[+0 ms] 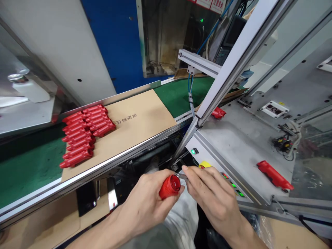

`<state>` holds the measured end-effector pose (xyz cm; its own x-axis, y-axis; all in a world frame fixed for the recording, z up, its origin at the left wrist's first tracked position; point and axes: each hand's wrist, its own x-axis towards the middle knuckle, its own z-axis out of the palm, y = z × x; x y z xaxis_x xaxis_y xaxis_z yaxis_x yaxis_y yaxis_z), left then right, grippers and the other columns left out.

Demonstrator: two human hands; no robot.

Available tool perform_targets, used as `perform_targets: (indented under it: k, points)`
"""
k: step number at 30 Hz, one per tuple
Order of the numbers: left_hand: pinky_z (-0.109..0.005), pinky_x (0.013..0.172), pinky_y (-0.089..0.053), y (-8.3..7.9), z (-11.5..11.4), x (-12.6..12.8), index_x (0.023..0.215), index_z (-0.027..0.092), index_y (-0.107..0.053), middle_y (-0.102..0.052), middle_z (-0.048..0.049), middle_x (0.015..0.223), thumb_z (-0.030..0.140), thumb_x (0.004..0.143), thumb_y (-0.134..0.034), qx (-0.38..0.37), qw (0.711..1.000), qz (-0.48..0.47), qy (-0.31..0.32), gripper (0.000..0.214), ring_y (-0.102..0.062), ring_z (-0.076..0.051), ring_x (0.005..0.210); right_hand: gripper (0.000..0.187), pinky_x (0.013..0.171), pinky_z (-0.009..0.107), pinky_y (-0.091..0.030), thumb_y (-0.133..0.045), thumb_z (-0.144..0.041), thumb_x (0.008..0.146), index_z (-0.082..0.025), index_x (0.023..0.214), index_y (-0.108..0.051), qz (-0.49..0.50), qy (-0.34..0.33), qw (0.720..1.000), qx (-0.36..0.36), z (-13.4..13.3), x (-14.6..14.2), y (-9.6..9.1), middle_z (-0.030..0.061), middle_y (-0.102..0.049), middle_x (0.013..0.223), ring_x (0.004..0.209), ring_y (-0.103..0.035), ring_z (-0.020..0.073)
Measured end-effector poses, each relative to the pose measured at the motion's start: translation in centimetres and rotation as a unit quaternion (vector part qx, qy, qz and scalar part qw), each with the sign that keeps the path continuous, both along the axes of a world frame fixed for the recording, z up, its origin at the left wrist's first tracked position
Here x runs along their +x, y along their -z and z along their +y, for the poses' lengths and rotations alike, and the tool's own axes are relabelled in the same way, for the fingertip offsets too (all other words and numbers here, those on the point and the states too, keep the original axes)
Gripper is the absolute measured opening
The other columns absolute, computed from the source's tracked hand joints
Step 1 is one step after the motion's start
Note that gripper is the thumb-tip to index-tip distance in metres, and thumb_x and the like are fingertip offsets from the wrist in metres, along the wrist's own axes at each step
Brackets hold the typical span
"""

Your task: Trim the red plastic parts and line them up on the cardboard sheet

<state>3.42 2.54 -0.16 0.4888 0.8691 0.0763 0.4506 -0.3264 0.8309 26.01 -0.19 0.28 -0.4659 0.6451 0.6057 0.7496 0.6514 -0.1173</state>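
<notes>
My left hand (145, 204) grips a red plastic cylindrical part (169, 186), with its round ribbed end facing up and right. My right hand (212, 197) pinches a small metal piece (183, 176) between its fingers, and the tip of that piece is at the red part's end. Several matching red parts (77, 136) lie in tight rows on a tan cardboard sheet (140, 124), up and left of my hands. Another red part (275, 175) lies on a grey metal machine plate (241, 145) to the right.
A green conveyor belt (178, 95) with metal side rails runs across the view behind my hands. A diagonal aluminium frame bar (228, 76) rises beside it. A small red cluster (218, 112) sits beyond the bar. A control panel with lit buttons (232, 185) lies just right of my right hand.
</notes>
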Motion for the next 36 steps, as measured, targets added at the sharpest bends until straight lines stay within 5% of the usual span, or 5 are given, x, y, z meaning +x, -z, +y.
perform_targets:
  k: [9, 15, 18, 21, 36]
  points:
    - [-0.024, 0.067, -0.042, 0.4, -0.1, -0.1, 0.095, 0.025, -0.064, -0.067, 0.0058, 0.08, 0.024, 0.1, -0.068, 0.005, 1.0, -0.024, 0.011, 0.006, -0.056, -0.011, 0.069, 0.049, 0.089, 0.041, -0.062, -0.071, -0.001, 0.099, -0.014, 0.146, -0.066, 0.086, 0.005, 0.996, -0.036, 1.3, 0.7, 1.0, 0.0132, -0.081, 0.123, 0.103, -0.076, 0.0233]
    - [-0.025, 0.065, -0.041, 0.3, -0.1, -0.1, 0.093, 0.024, -0.064, -0.066, 0.0052, 0.077, 0.035, 0.103, -0.067, 0.003, 1.0, -0.017, 0.011, 0.016, -0.054, -0.011, 0.066, 0.035, 0.076, 0.029, -0.066, -0.071, -0.023, 0.105, -0.033, 0.138, -0.074, 0.263, 0.004, 0.927, -0.267, 0.9, 1.5, 0.2, 0.001, -0.083, 0.11, 0.092, -0.078, 0.0161]
    - [-0.024, 0.065, -0.041, 0.2, -0.2, -0.1, 0.093, 0.023, -0.065, -0.066, 0.0048, 0.078, 0.033, 0.103, -0.067, 0.005, 1.0, -0.018, 0.02, 0.014, -0.055, -0.012, 0.067, 0.044, 0.095, 0.039, -0.065, -0.073, -0.015, 0.1, -0.026, 0.142, -0.071, 0.198, -0.017, 0.964, -0.175, 0.3, 1.1, -0.5, 0.0063, -0.081, 0.12, 0.106, -0.076, 0.0204]
    - [-0.024, 0.065, -0.042, 0.1, -0.3, -0.1, 0.092, 0.023, -0.063, -0.066, 0.0044, 0.078, 0.023, 0.1, -0.067, 0.004, 0.999, -0.023, 0.026, 0.009, -0.057, -0.012, 0.068, 0.049, 0.097, 0.044, -0.063, -0.071, -0.007, 0.097, -0.017, 0.145, -0.068, 0.134, -0.042, 0.984, -0.11, 0.1, 0.7, -0.9, 0.0114, -0.079, 0.124, 0.11, -0.072, 0.0232]
    - [-0.025, 0.063, -0.037, 0.4, -0.7, -0.1, 0.089, 0.023, -0.057, -0.06, 0.0058, 0.075, 0.014, 0.095, -0.065, 0.025, 0.999, -0.02, 0.033, 0.013, -0.051, -0.011, 0.065, 0.046, 0.095, 0.047, -0.063, -0.066, -0.009, 0.102, -0.008, 0.148, -0.062, 0.054, -0.071, 0.99, -0.105, 0.1, 0.8, -1.6, 0.015, -0.076, 0.123, 0.107, -0.068, 0.0255]
